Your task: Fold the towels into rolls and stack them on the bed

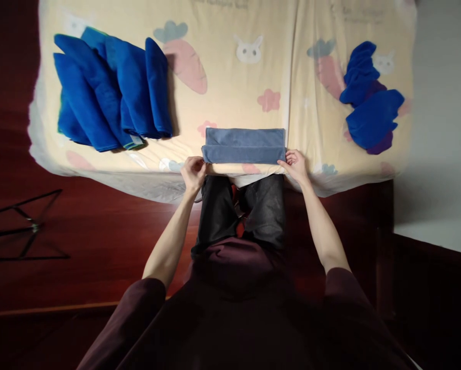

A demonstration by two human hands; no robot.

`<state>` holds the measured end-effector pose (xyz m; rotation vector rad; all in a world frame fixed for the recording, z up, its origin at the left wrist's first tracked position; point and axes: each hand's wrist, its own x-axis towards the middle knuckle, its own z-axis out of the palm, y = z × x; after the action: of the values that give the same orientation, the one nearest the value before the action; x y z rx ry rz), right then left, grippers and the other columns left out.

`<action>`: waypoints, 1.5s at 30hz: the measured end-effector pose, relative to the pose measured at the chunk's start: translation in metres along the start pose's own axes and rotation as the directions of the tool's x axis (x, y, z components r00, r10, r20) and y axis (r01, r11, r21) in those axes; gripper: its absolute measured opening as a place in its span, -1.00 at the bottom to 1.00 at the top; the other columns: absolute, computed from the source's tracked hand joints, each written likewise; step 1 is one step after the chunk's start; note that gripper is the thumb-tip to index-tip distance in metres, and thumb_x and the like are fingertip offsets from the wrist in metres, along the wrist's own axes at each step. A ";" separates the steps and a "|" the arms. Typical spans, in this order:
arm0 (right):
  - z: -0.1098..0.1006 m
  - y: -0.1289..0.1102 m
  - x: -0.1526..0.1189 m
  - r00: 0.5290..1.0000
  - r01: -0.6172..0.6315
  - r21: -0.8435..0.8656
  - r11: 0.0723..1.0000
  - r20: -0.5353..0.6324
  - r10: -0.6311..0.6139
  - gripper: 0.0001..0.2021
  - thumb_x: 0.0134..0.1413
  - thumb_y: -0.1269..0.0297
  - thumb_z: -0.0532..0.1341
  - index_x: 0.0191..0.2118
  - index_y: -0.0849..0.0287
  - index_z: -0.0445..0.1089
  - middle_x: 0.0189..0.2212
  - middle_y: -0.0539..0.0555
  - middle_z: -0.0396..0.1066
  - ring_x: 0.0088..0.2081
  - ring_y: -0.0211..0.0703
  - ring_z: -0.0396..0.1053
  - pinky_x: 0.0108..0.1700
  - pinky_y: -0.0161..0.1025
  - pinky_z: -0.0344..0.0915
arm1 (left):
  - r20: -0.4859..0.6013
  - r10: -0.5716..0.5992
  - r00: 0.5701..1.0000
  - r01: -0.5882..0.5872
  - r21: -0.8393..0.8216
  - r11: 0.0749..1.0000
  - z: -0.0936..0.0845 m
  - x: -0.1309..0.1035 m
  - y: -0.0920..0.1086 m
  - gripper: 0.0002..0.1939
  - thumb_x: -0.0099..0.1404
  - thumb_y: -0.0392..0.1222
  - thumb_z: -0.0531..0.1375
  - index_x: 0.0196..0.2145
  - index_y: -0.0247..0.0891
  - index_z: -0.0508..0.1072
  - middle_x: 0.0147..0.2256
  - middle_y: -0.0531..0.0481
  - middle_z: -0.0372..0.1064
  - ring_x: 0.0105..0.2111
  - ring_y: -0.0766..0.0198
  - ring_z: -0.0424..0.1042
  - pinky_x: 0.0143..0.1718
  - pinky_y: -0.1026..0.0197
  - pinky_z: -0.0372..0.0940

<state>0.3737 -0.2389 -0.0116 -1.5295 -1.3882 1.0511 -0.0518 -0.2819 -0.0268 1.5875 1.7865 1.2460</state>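
1. Left hand and right hand are pinching near corners of the grey cloth.
2. This cloth is lying at the near edge of the bed.
3. If pulling is going unevenly, the fold may be slipping crooked.

The lone view looks steeply down from the wearer's head, facing forward over the lap to the near side of the bed.
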 end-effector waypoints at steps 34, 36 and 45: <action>-0.012 -0.031 -0.020 0.947 0.318 -0.603 0.731 0.160 -0.280 -0.51 0.20 0.11 0.44 0.19 0.11 0.42 0.30 0.31 0.34 0.34 0.32 0.31 0.35 0.34 0.32 | 0.392 0.219 0.893 -0.335 0.257 0.907 -0.024 0.018 0.023 -0.27 0.31 -0.09 0.37 0.39 -0.07 0.31 0.48 -0.23 0.12 0.47 -0.28 0.10 0.38 -0.45 0.18; -0.008 -0.043 -0.022 0.903 0.429 -0.624 0.653 0.312 -0.296 -0.50 0.28 0.19 0.36 0.30 0.05 0.40 0.44 0.23 0.23 0.46 0.33 0.17 0.46 0.39 0.17 | 0.532 0.243 0.811 -0.420 0.240 0.875 -0.019 0.026 0.031 -0.18 0.34 -0.03 0.34 0.48 -0.05 0.21 0.55 -0.12 -0.01 0.54 -0.25 -0.07 0.48 -0.48 -0.01; 0.003 -0.044 -0.002 0.859 0.467 -0.567 0.679 0.474 -0.195 -0.30 0.31 0.38 0.19 0.53 0.03 0.19 0.55 0.06 0.10 0.56 0.07 0.07 0.56 0.25 0.06 | 0.660 0.214 0.720 -0.454 0.215 0.865 -0.001 0.060 0.012 -0.10 0.37 0.12 0.16 0.56 -0.26 0.11 0.56 -0.23 -0.08 0.57 -0.17 -0.09 0.56 -0.30 -0.18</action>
<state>0.3559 -0.2377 0.0283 -1.4752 -2.4247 0.6413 -0.0604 -0.2263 -0.0027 2.2875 1.3609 0.3986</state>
